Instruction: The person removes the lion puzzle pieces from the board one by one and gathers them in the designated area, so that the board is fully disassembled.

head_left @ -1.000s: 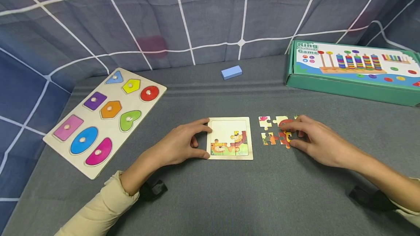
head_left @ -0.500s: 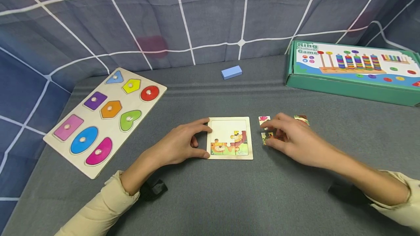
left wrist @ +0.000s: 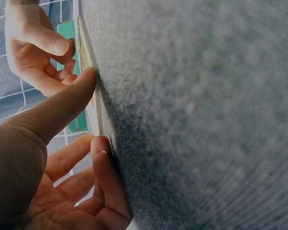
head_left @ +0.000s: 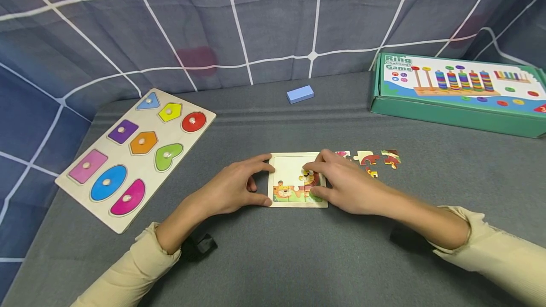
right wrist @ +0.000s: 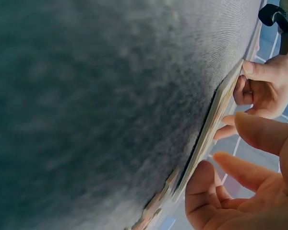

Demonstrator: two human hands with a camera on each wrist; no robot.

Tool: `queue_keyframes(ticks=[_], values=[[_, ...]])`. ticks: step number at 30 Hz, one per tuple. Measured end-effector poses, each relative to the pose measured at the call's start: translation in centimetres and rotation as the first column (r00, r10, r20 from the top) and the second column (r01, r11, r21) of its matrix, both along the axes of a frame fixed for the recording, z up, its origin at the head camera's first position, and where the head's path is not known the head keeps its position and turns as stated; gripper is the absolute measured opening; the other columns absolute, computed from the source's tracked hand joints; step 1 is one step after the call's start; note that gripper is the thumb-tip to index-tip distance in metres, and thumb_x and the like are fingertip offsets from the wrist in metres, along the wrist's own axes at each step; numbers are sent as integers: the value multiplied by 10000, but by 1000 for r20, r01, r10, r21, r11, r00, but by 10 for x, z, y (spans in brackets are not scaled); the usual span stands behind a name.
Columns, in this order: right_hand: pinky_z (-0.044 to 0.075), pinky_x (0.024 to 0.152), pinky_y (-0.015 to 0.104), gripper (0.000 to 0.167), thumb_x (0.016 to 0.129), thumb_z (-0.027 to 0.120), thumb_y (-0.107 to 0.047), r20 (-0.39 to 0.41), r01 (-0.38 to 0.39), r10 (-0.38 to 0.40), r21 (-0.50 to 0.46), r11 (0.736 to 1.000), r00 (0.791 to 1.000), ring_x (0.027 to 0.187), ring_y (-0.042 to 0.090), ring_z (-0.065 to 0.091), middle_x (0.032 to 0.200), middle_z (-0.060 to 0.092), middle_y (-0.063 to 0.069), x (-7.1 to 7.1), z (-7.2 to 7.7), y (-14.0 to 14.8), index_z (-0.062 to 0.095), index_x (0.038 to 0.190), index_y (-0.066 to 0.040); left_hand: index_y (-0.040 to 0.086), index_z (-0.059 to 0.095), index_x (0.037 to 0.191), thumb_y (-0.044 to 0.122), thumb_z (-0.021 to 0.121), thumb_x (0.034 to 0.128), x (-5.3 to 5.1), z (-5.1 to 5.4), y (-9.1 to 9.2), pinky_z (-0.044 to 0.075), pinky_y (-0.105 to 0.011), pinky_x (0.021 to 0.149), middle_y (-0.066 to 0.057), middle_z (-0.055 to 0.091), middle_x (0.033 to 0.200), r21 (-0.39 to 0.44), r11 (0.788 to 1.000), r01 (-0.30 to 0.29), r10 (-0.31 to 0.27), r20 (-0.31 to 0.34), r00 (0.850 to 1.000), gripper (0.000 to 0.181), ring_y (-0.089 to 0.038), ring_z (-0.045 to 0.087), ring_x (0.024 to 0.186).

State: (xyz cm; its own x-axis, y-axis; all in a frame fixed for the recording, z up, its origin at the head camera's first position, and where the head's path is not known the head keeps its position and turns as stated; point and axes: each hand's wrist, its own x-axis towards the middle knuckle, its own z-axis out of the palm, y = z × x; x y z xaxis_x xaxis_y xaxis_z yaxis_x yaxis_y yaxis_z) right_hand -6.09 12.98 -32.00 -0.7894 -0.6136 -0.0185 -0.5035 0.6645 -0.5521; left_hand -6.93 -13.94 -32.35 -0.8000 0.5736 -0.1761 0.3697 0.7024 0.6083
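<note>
A square wooden puzzle tray [head_left: 297, 205] lies flat, with joined animal-picture pieces along its bottom and right side; its upper left is bare. My left hand [head_left: 232, 186] holds the tray's left edge, thumb at the near corner and a finger farther up. Over the tray's right side is my right hand [head_left: 347, 184], thumb and forefinger apart around the pieces there; no loose piece shows between them in the right wrist view. Loose pieces lie right of the tray: a red-and-cream one [head_left: 366, 157], a brown-and-red one [head_left: 391, 158] and others partly hidden by my right hand.
A wooden shape board [head_left: 149, 169] with coloured knobbed shapes lies at the left. A small blue block [head_left: 300, 94] rests near the back curtain, and a green Ring Challenge Game box [head_left: 456, 117] at the back right.
My right hand has moved left from the loose pieces to over the tray's right side. My left hand and the tray have stayed put.
</note>
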Motion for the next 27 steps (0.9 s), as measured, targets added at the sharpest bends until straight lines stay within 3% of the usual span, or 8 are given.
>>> queue_keyframes(ticks=[6,16,27], values=[[394,633,292,286,842,751,-103,-1,-28,29,52,998,1000,780,135,440,976,514,14,-4,-1,-6,673,1115,-65,89,611,1307,244,876,761,0,0,0,443,-302,748,-64,427,1509,-3,1000,-2,2,0,1000,626,-42,546,698],[412,649,306,359,816,791,-85,19,-14,13,41,999,1000,799,152,464,1026,522,38,-7,-2,-6,678,1156,-63,92,609,1309,245,875,763,0,0,0,444,-299,747,-63,419,1517,-3,1000,-4,4,3,1000,627,-41,547,699],[400,675,330,347,819,781,-62,42,0,-2,28,1000,999,840,173,457,958,530,3,-9,-2,-6,663,1145,-68,90,614,1305,239,873,766,0,0,0,446,-296,741,-70,413,1520,2,1000,-2,2,6,1000,616,-41,547,695]])
